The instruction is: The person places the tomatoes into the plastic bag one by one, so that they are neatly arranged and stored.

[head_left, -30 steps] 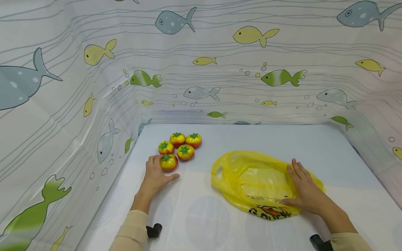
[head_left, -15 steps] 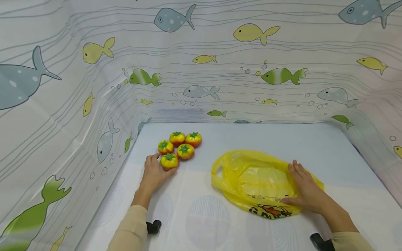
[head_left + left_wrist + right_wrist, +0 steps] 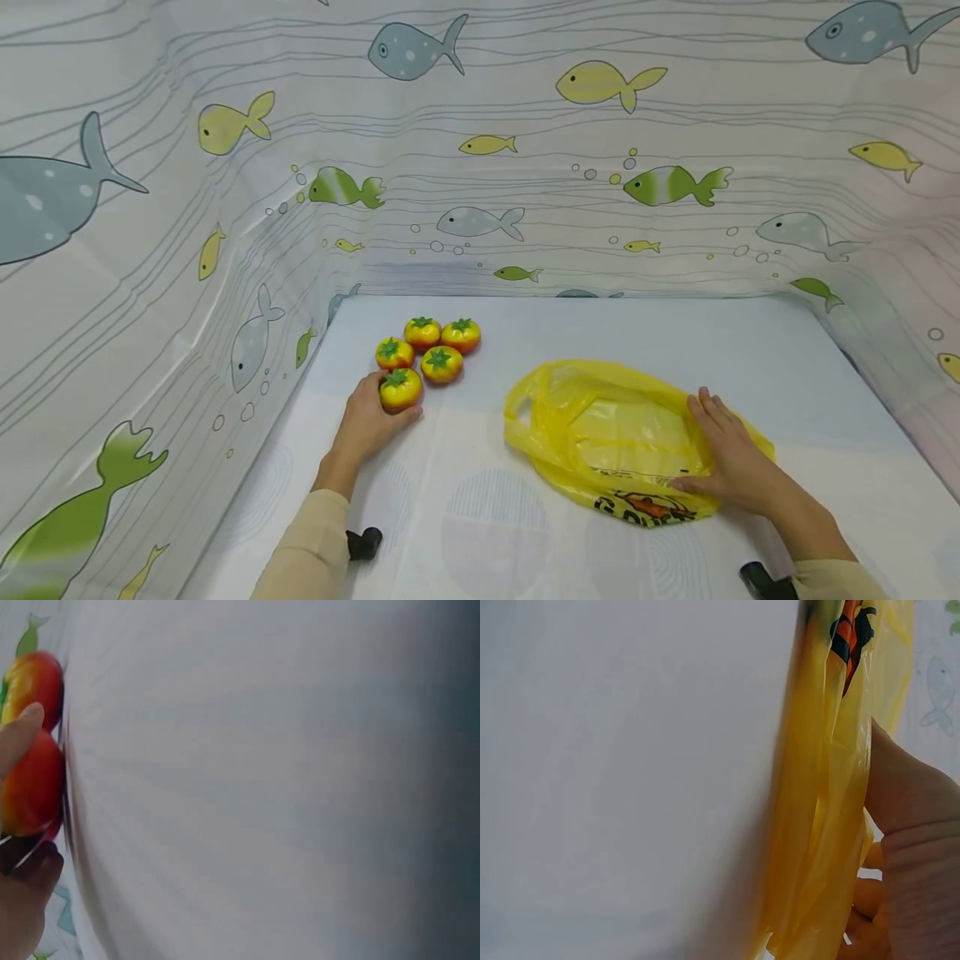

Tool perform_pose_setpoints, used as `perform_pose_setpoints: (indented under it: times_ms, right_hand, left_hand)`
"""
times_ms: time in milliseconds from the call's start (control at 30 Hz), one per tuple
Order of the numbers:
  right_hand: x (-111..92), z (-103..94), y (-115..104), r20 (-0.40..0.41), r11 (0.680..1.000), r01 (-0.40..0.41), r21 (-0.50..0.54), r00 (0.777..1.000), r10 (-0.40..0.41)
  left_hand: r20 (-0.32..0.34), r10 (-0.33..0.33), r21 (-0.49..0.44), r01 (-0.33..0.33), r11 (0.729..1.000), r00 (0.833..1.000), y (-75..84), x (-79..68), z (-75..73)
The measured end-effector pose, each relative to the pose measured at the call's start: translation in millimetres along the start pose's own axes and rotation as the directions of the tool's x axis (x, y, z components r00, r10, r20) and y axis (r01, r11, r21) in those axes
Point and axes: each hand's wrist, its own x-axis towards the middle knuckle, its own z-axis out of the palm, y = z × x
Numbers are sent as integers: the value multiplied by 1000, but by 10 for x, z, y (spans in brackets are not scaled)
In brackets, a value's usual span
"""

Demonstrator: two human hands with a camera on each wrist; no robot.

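Observation:
My left hand holds the nearest of several yellow-and-red tomatoes, with the thumb on its near side and the fingers around its left. Four green-leafed tops show just behind it, on the other tomatoes. In the left wrist view, the thumb lies across the held tomato, and another tomato appears beyond. To the right, a yellow plastic bag with dark and orange print lies flat. My right hand rests on its right end, fingers straight and thumb spread. The right wrist view shows that thumb against the bag.
The white table has pale circle patterns. A fish-print curtain stands along its back and both sides. Dark wrist camera parts stick out beside the sleeves.
My left thumb has come in against the nearest tomato, which has shifted slightly left. My right hand and the bag stay in place.

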Motion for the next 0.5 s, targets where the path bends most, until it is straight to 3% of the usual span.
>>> perform_pose_setpoints:
  times_ms: [500]
  right_hand:
    - [-9,13,-11,-1,1000,-14,6,1000,14]
  left_hand:
    - [-23,29,35,-28,999,999,-12,-32,2]
